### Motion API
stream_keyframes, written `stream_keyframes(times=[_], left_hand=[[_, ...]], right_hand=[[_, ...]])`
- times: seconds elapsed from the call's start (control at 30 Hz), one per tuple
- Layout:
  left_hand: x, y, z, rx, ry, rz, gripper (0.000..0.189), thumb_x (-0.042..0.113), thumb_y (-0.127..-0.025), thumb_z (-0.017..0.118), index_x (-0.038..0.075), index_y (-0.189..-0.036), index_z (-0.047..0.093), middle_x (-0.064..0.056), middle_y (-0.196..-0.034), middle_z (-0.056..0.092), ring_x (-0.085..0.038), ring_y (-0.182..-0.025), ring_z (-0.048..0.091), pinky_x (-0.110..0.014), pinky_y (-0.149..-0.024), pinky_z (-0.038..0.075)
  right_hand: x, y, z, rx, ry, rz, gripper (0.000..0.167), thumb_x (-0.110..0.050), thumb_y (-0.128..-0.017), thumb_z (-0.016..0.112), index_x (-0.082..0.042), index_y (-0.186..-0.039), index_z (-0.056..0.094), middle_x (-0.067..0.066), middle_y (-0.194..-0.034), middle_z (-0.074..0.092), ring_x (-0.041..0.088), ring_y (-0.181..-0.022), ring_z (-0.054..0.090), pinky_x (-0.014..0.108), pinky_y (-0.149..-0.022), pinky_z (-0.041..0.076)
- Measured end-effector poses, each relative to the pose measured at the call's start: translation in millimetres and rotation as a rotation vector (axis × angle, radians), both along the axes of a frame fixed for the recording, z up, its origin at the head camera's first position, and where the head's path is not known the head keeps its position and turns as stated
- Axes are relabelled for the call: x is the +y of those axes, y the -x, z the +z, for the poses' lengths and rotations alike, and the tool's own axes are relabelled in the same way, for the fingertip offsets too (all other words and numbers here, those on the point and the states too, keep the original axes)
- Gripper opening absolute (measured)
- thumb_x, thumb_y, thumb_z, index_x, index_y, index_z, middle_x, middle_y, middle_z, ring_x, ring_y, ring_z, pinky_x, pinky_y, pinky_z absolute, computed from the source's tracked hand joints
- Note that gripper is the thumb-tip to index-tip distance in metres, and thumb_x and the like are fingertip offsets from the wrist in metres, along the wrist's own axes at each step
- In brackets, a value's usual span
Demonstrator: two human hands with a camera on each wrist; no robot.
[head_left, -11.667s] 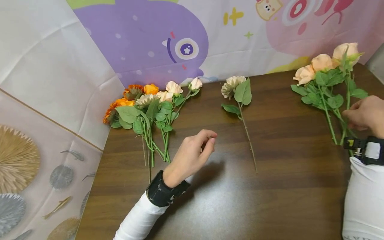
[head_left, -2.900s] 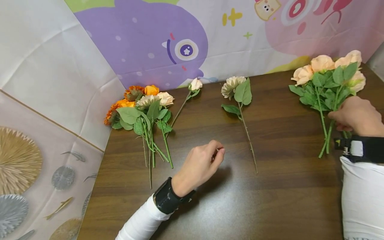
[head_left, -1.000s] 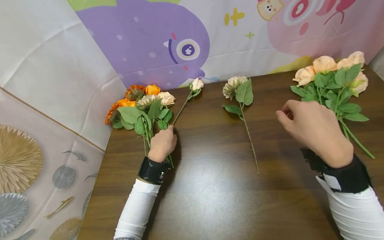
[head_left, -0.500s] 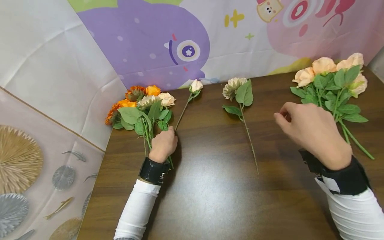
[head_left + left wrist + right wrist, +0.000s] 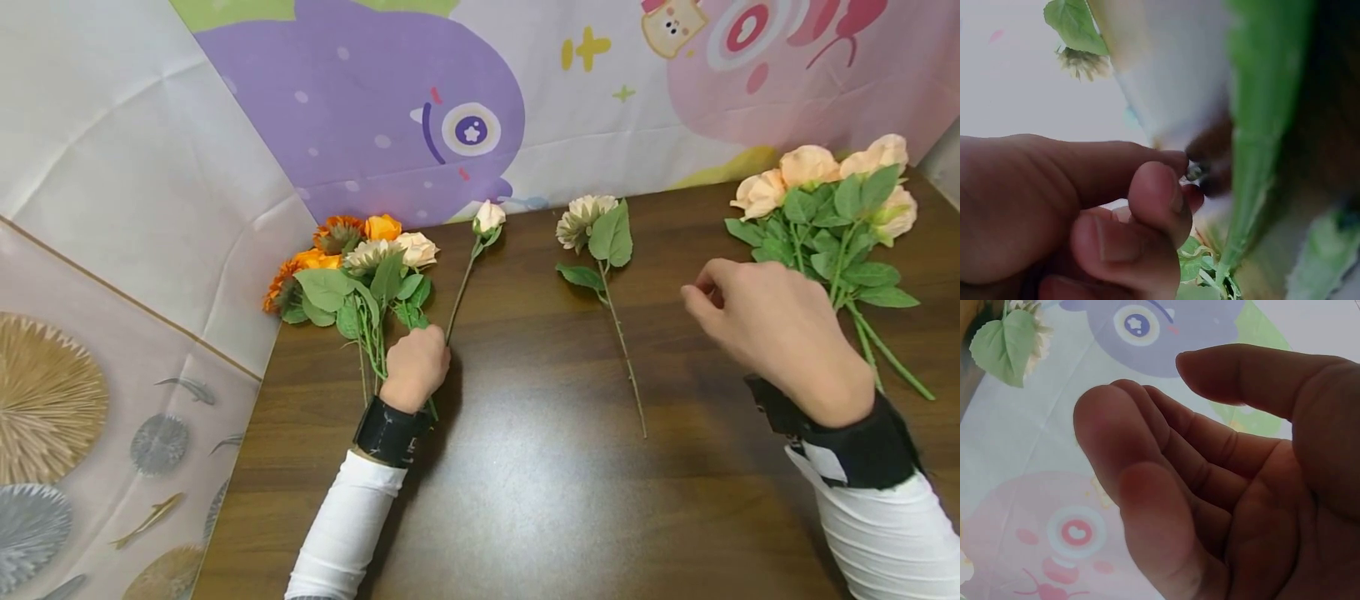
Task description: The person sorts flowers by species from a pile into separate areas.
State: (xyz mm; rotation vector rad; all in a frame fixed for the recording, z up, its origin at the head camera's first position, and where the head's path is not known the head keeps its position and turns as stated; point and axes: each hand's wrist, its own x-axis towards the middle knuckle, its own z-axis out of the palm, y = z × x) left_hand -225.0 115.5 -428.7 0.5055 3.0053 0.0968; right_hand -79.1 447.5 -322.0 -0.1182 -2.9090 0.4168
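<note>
My left hand [image 5: 415, 367] is low over the left bunch's stems, pinching the thin stem of a pale pink rosebud [image 5: 489, 217]; the stem's lower end is hidden behind the hand. In the left wrist view, thumb and fingertips [image 5: 1154, 187] meet on a small dark bit of stem. Beside this hand lie orange flowers [image 5: 318, 258], a cream daisy-like flower [image 5: 367, 255] and a pale peach rose [image 5: 417, 249]. My right hand [image 5: 780, 333] hovers, loosely curled and holding nothing, left of the peach roses [image 5: 810, 165], as the right wrist view of its palm [image 5: 1260, 506] confirms.
A single cream flower [image 5: 588, 223] with a long stem lies mid-table, between the hands. Brown wooden tabletop [image 5: 540, 508] spreads beneath everything. A printed cloth [image 5: 570, 142] with cartoon animals rises along the back edge, and another patterned sheet [image 5: 127, 333] borders the left.
Peach roses from the left bunch have joined the right group. My right hand has let go and moved left. My left hand reached the rosebud's stem, and its lower part has swung slightly right.
</note>
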Motion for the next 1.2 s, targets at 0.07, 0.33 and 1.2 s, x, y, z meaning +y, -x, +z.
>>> stream_keyframes(times=[0.07,0.33,1.2], left_hand=[[0.1,-0.2,0.3,0.004,0.012,0.0,0.017,0.006,-0.093,0.057,-0.002,-0.082,0.067,-0.023,-0.081,0.07,-0.042,-0.071,0.069,-0.052,-0.057,0.056],[-4.1,0.8,1.4,-0.07,-0.034,-0.013,0.015,0.009,-0.086,0.063,0.001,-0.073,0.063,-0.019,-0.079,0.068,-0.038,-0.072,0.069,-0.049,-0.058,0.055],[26.0,-58.0,47.2,0.1,-0.542,-0.376,0.017,0.002,-0.077,0.054,0.012,-0.069,0.044,0.008,-0.06,0.034,-0.006,-0.052,0.035,-0.02,-0.048,0.029]], right_hand=[[0,1.0,-0.4,-0.01,0.002,0.003,0.026,-0.029,-0.097,0.058,-0.006,-0.096,0.069,0.004,-0.066,0.063,0.024,-0.053,0.056,0.039,-0.042,0.037],[-2,2.1,-1.2,-0.057,0.011,0.005,0.027,-0.03,-0.098,0.057,-0.005,-0.099,0.069,0.006,-0.067,0.064,0.025,-0.053,0.056,0.038,-0.043,0.037],[-45,13.1,-22.0,0.019,0.075,0.263,0.013,-0.014,-0.094,0.061,-0.007,-0.091,0.072,-0.002,-0.069,0.061,0.015,-0.058,0.051,0.036,-0.052,0.043]])
